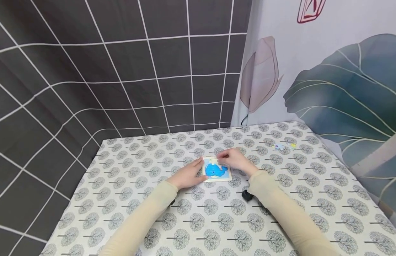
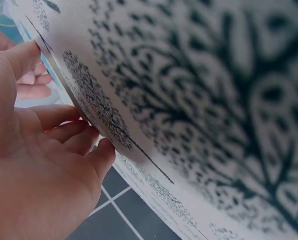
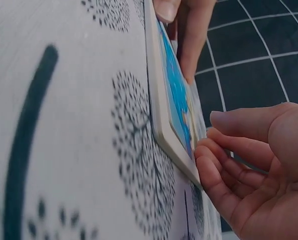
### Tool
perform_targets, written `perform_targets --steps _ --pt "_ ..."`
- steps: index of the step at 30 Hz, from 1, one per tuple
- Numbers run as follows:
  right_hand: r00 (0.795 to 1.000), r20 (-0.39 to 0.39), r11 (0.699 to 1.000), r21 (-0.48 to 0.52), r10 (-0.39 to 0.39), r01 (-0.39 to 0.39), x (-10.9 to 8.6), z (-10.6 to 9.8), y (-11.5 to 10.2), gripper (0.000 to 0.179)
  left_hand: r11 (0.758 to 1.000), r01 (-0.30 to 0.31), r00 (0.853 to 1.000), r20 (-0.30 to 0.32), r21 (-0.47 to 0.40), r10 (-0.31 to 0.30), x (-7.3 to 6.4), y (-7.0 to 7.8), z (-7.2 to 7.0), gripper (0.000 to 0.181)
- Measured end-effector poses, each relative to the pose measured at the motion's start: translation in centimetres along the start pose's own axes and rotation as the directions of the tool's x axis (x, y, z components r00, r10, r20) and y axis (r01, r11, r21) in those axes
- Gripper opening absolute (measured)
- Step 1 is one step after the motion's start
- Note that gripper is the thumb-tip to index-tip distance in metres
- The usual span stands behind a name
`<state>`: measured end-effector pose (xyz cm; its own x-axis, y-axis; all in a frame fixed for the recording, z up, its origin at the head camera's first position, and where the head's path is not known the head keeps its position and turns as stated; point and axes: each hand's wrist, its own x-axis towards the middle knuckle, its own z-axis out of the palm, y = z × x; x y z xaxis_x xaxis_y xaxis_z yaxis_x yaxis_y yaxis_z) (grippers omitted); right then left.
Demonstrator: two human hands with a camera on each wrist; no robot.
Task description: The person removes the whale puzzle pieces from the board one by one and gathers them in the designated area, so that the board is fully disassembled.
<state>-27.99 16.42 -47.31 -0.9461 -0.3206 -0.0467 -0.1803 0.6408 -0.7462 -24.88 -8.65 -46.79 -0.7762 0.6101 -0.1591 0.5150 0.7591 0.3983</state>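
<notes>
A small framed jigsaw puzzle (image 1: 216,172) with a blue whale lies on the patterned cloth. A pale patch shows near its upper edge. My left hand (image 1: 187,175) grips the puzzle's left side, thumb at the lower corner and fingers along the upper part. In the left wrist view, the fingertips (image 2: 106,146) bend against the cloth beside the frame. My right hand (image 1: 234,160) is at the upper right corner, fingers bent. In the right wrist view, the lower fingers (image 3: 209,170) touch the frame's edge; I cannot tell whether thumb and forefinger pinch anything.
To the right on the cloth (image 1: 146,213) lie a light blue puzzle piece (image 1: 279,147) and a small yellow piece (image 1: 293,145). A black object (image 1: 247,195) shows beneath the right wrist. Dark grid-patterned curtain (image 1: 121,60) and a floral curtain (image 1: 274,21) stand behind the table.
</notes>
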Motion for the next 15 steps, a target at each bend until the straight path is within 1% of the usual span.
perform_targets --steps 2,5,8,12,15 --pt "1.000 0.006 1.000 -0.024 -0.010 0.010 0.3 0.3 -0.3 0.033 1.000 0.001 1.000 0.002 -0.003 -0.001 -0.1 0.0 -0.1 0.080" --pt "1.000 -0.013 0.999 -0.046 -0.007 0.006 0.6 0.9 -0.4 0.031 1.000 0.002 1.000 0.007 -0.009 -0.002 -0.1 0.0 -0.1 0.080" --pt "0.999 -0.027 1.000 0.007 0.017 -0.017 0.8 1.4 -0.6 0.031 1.000 0.003 1.000 0.004 -0.013 -0.003 0.0 0.0 -0.1 0.080" --pt "0.999 -0.022 0.996 0.076 0.050 -0.048 0.9 2.0 -1.1 0.034 1.000 0.009 1.000 -0.003 -0.007 -0.009 0.1 0.0 -0.1 0.079" --pt "0.998 -0.031 0.998 0.047 0.049 -0.047 0.9 2.2 -1.3 0.034 1.000 0.007 1.000 -0.007 -0.003 -0.007 0.1 -0.1 -0.1 0.080"
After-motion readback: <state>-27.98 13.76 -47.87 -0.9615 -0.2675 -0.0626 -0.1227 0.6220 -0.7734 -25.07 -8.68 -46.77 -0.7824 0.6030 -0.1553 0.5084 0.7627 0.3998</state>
